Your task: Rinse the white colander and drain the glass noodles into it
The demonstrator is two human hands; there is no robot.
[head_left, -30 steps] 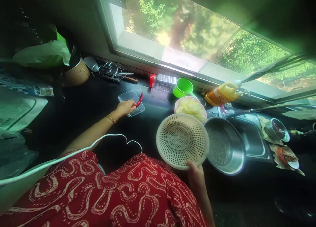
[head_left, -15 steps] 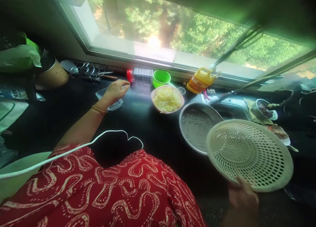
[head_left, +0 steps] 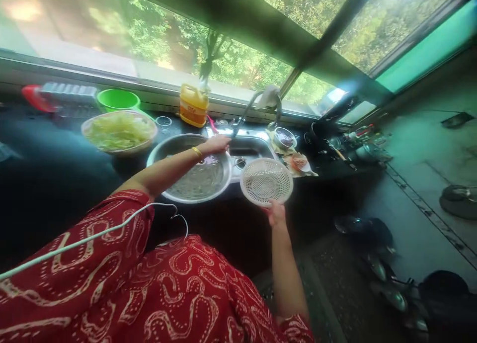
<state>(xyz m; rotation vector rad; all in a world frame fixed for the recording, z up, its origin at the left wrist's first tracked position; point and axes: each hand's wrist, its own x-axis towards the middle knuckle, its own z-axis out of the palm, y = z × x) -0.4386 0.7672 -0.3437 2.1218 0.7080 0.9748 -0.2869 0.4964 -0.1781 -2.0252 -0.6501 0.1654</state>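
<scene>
Dark counter [head_left: 55,184] runs beneath a bright window [head_left: 149,44], a steel sink [head_left: 257,145] set into it. By the sink's near edge, the right hand [head_left: 277,214] grips the rim of a white colander [head_left: 266,181], forearm angled up. Across a metal basin [head_left: 188,201] of liquid stretches the left arm, its hand [head_left: 218,144] near the curved tap [head_left: 241,122]; whether it holds anything, I cannot tell. Farther left stand a yellow jug [head_left: 193,107] and a bowl [head_left: 130,151] of pale-green pieces.

Head-worn camera, looking forward and down, sink [head_left: 255,146] mid-range, window [head_left: 149,40] beyond
</scene>
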